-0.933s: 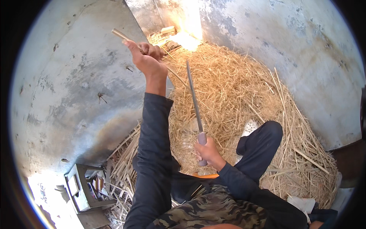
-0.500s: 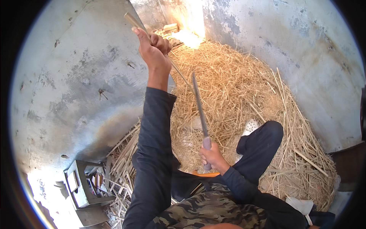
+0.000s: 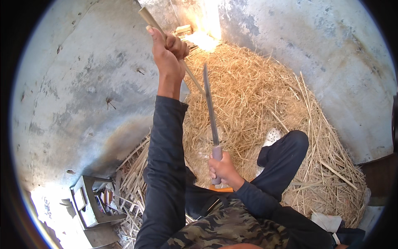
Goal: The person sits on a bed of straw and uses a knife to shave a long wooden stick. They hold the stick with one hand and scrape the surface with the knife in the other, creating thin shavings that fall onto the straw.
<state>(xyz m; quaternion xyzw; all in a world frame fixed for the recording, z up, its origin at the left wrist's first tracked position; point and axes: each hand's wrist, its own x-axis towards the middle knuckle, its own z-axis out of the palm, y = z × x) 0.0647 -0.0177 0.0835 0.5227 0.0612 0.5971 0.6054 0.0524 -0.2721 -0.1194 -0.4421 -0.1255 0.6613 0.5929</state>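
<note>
My left hand [image 3: 170, 58], raised on an outstretched arm, is closed round a bamboo stick [image 3: 150, 18] with the thumb lying up along it. The stick slants down to the right, and its lower end meets or passes the blade; I cannot tell whether they touch. Lower down, my right hand [image 3: 224, 169] grips the greyish-purple handle of a long-bladed knife [image 3: 212, 112]. Its dark, narrow blade points up and away from me. Beneath both hands spreads a heap of pale shavings [image 3: 244, 91].
My bent right leg [image 3: 286, 151] and a white perforated shoe [image 3: 272, 136] are beside the knife. Something orange [image 3: 222, 189] lies by my lap. Split strips [image 3: 134, 166] pile up near a wooden box-like stand [image 3: 89, 203] on the left. Worn walls [image 3: 323, 62] meet at a brightly lit corner.
The knife and my right hand have shifted left and slightly upward. My left hand, still on the bamboo stick, has moved a little, and the stick's upper end sits slightly higher.
</note>
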